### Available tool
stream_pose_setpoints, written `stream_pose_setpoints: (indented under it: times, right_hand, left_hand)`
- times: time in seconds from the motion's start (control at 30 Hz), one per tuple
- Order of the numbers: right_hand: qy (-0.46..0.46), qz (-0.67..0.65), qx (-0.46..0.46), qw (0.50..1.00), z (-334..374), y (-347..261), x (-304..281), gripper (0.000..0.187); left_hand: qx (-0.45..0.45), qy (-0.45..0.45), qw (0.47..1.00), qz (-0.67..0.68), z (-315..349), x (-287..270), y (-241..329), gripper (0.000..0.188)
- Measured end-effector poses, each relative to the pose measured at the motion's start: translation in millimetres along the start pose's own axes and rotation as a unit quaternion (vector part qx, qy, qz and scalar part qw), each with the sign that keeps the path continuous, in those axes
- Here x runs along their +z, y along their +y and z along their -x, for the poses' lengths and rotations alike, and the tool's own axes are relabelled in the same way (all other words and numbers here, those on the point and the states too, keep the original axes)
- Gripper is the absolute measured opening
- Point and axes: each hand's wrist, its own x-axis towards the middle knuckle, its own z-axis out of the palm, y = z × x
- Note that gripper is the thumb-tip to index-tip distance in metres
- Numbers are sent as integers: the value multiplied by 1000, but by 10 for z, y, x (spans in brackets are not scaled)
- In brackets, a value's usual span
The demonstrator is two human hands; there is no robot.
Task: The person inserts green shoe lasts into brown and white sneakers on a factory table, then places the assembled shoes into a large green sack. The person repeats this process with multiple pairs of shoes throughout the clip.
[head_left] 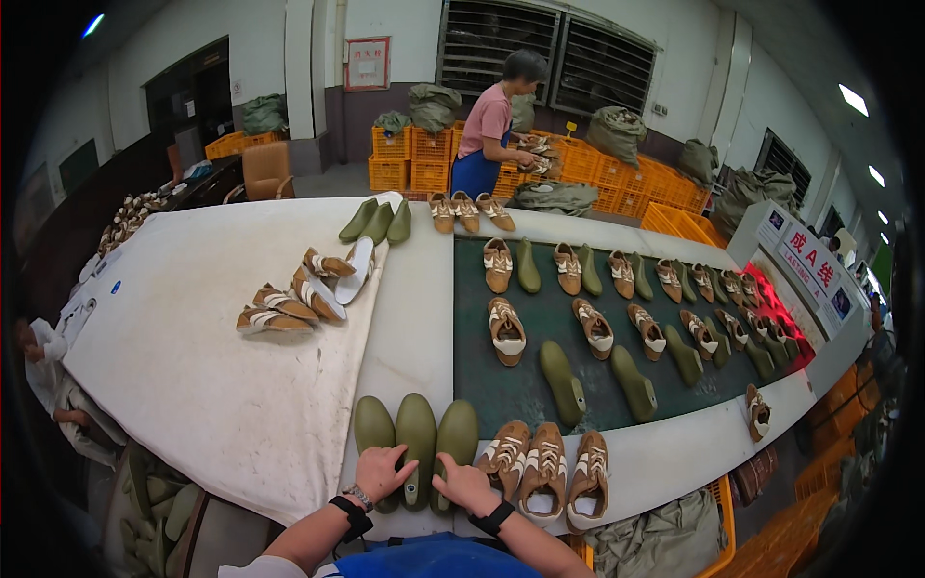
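Three green shoe lasts stand side by side at the near edge of the white tabletop: a left last (374, 424), a middle last (415, 433) and a right last (458, 429). Over the heel end of the left last lies my left hand (382, 472), fingers closed on it, their tips reaching the middle last. My right hand (466, 485) is curled on the heel end of the right last, its fingertips pointing toward the middle one. Just right of it sit three brown sneakers (545, 467) with white stripes. My palms hide parts of the lasts.
A dark green conveyor belt (520, 390) carries rows of sneakers and lasts toward a white machine (785, 275) glowing red inside. More sneakers (289, 301) lie loose on the white cloth at left. Across the table, a person (487, 125) holds shoes beside orange crates (390, 159).
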Motion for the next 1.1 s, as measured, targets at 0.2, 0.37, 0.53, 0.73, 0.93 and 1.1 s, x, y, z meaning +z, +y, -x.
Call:
stream_pose_setpoints:
  times: [0.2,0.37,0.53,0.73,0.93,1.1]
  right_hand:
    - [3,0,-7,1000,-19,2,16,52]
    - [4,4,-5,1000,-37,-4,14,51]
    - [11,3,-13,1000,-40,-20,15,50]
    - [6,11,10,1000,-42,-19,7,50]
    - [1,5,8,1000,-24,-70,-43,49]
    - [15,25,-9,1000,-14,-60,-24,51]
  left_hand:
    - [2,-4,1000,-7,-1,-8,-8,35]
    - [6,2,1000,-7,-2,0,-22,35]
    - [8,9,1000,-5,6,1,-38,34]
    - [3,-8,1000,3,-3,32,-54,35]
    - [-11,-11,1000,-2,15,-35,-3,38]
    - [-3,-29,999,-35,-2,-60,31,48]
